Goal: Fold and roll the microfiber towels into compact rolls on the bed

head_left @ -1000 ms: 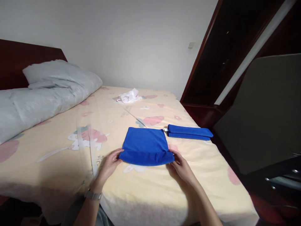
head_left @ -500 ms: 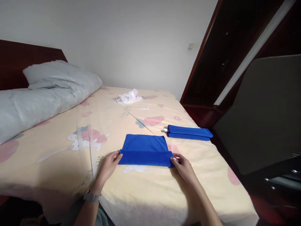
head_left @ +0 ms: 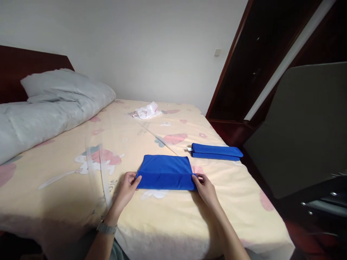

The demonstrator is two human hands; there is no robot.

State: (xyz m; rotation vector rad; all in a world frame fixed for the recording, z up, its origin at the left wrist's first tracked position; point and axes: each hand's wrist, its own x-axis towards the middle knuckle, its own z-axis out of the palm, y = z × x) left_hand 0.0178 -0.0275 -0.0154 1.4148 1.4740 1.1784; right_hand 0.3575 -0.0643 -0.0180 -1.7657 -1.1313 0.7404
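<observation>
The bed, under a cream printed sheet, fills most of the frame and serves as a broad, flat surface to lay cloth on. A grey quilt is heaped at the upper left, out of the way of the hands. The blue cloth lies just below the centre of the frame, its near side doubled over into a straight band; that spot is probably chosen because both arms reach it evenly. To its upper right, a folded blue bundle lies apart from it, seemingly set aside to leave working room. The left hand pinches the band's left end, thumb on top, and the right hand pinches the right end likewise; gripping opposite ends likely holds the fold level and taut. How far the fingertips reach beneath cannot be told. A crumpled white bag sits at upper centre, well clear of both. A watch circles the left wrist, and a small white tag pokes from the bundle's left end.
</observation>
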